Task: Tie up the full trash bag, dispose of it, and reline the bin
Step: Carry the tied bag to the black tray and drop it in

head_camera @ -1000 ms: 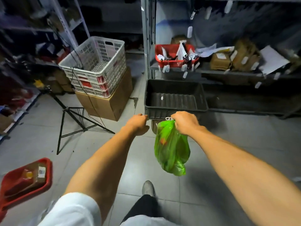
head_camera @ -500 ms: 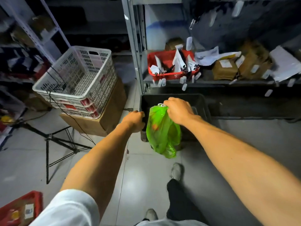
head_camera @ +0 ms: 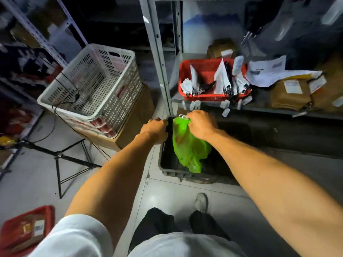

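A bright green trash bag [head_camera: 187, 145], full and gathered at its top, is being held hanging over a black bin [head_camera: 168, 164] on the floor. Its lower end is reaching down inside the bin's near part.

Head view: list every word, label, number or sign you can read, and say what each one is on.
No text is readable in this view.
White labels on the brown parcels: print blurred.
Loose papers on the shelf: lines too small.
White tags in the red basket: nothing legible.
Stickers on the packet in the red tray: blurred.
Green trash bag, gripped by the right hand: no print visible.
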